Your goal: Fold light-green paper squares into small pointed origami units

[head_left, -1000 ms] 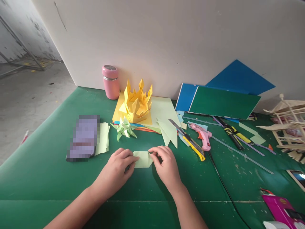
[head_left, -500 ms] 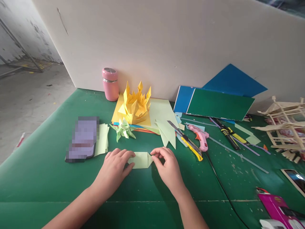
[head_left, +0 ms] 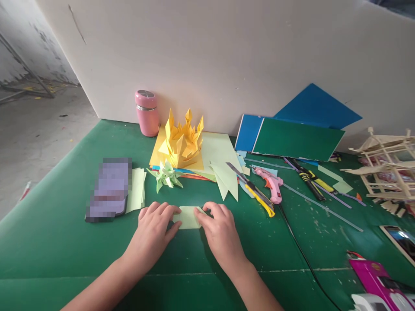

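At lower centre, our left hand (head_left: 154, 226) touches the left end of the folded paper (head_left: 188, 218), our right hand (head_left: 218, 229) its right end; whether either pinches, we cannot tell. If the left eases off, uneven pressure from the right could slide it askew.

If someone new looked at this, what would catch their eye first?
Probably the spiky yellow folded piece, standing on paper sheets near the back of the green table, just right of a pink flask. Next, perhaps, the left hand and right hand at the front, their fingers on a small pale green paper.
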`<state>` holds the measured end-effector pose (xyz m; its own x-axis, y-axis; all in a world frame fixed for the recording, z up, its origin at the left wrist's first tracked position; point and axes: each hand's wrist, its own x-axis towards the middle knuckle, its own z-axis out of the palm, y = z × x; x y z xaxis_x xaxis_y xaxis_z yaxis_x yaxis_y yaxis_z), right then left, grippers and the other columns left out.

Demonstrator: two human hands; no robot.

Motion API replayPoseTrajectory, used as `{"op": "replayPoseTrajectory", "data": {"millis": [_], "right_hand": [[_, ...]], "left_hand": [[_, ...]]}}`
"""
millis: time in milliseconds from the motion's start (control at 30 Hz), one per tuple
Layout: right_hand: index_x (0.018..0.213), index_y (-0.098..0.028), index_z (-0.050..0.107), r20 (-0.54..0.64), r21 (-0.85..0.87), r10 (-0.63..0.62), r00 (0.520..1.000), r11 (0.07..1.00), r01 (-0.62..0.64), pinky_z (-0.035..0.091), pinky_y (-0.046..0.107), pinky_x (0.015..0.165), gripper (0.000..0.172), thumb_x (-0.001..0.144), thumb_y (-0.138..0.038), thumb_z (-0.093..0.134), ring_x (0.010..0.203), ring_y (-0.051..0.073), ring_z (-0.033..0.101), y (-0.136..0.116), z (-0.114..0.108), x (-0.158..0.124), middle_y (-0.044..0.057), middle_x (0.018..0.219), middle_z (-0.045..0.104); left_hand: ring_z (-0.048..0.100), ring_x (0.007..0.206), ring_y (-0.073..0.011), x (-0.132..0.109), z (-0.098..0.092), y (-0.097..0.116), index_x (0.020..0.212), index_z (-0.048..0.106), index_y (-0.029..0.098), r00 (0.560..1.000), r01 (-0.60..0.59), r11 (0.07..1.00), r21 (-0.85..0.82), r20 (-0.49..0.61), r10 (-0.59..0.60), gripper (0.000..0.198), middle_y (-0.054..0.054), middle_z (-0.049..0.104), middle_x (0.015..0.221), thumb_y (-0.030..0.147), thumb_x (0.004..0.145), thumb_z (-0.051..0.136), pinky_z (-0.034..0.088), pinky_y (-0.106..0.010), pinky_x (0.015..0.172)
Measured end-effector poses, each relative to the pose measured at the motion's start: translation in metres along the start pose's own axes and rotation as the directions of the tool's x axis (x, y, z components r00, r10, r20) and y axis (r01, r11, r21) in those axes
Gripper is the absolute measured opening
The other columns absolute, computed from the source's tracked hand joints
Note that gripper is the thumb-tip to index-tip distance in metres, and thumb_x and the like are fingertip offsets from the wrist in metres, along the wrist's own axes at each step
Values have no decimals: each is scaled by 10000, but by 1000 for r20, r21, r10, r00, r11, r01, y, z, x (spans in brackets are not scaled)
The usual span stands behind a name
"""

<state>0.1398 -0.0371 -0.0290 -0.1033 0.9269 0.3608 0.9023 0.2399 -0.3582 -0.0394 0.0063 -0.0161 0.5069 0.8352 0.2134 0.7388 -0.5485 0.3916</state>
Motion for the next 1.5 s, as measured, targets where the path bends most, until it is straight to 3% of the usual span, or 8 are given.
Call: {"op": "replayPoseTrajectory", "data": {"millis": [133, 267, 333, 467, 667, 867, 1167, 1500], "right_hand": [[941, -248, 732, 10, 138, 54, 998, 989, -55, 450, 305, 618, 250, 910, -171, 496, 716, 189, 528, 8, -5, 2, 55, 783, 601], [912, -242, 727, -76, 269, 94, 993, 960, -71, 488, 312, 635, 260, 899, -137, 489, 736, 197, 572, 15, -10, 0, 49, 755, 620], [952, -253, 715, -92, 315, 42, 995, 949, -11, 498, 320, 661, 263, 898, -127, 490, 760, 197, 582, 13, -12, -1, 51, 792, 643], [958, -261, 709, 33, 395, -103, 994, 915, 82, 508, 316, 697, 238, 888, -120, 530, 796, 191, 589, 7, -12, 0, 41, 837, 667], [886, -216, 712, 130, 334, -96, 987, 941, 47, 504, 305, 677, 135, 846, -135, 612, 783, 191, 599, 8, -14, 5, 40, 834, 661], [824, -203, 697, 244, 282, -167, 955, 955, 94, 480, 298, 641, 164, 877, -133, 558, 761, 188, 582, 6, -23, 14, 38, 795, 651], [819, -192, 626, 209, 296, -91, 974, 955, 26, 487, 309, 674, 198, 915, -120, 468, 765, 192, 589, 7, -14, 13, 44, 806, 653], [758, -200, 566, 222, 248, 7, 975, 967, -63, 446, 276, 623, 167, 887, -109, 512, 718, 179, 580, 5, -11, 16, 17, 750, 634]], "left_hand": [[590, 779, -198, 0, -1, 4, 867, 606, 214, 994, -106, 984, -146, -2, 107, 220, -34, 661, 853, 147, 898, 399, 481, -333, 708], [606, 768, -188, 2, -3, 6, 857, 639, 206, 988, -145, 968, -203, 28, 154, 249, -47, 660, 857, 153, 896, 399, 517, -309, 697], [609, 778, -199, 2, -3, 5, 886, 650, 207, 988, -144, 971, -192, 34, 153, 168, -48, 659, 863, 209, 877, 482, 524, -322, 696], [601, 786, -201, 2, -1, 3, 907, 665, 215, 986, -149, 972, -180, 46, 160, 120, -38, 655, 855, 248, 850, 565, 519, -312, 683], [584, 732, -179, 2, 0, 2, 842, 687, 221, 980, -190, 975, -114, 35, 195, 245, -30, 632, 800, 263, 921, 459, 489, -285, 648], [576, 704, -162, 3, -2, 3, 795, 686, 228, 970, -240, 964, -119, 0, 241, 341, -26, 633, 777, 247, 954, 384, 488, -277, 664], [598, 691, -175, 3, 0, 4, 826, 672, 194, 978, -206, 979, 9, 27, 205, 327, -40, 658, 787, 177, 948, 370, 500, -285, 630], [602, 674, -174, 3, 6, 2, 842, 642, 192, 993, -113, 994, -6, -19, 113, 305, -31, 654, 752, 234, 950, 360, 480, -287, 619]]}}
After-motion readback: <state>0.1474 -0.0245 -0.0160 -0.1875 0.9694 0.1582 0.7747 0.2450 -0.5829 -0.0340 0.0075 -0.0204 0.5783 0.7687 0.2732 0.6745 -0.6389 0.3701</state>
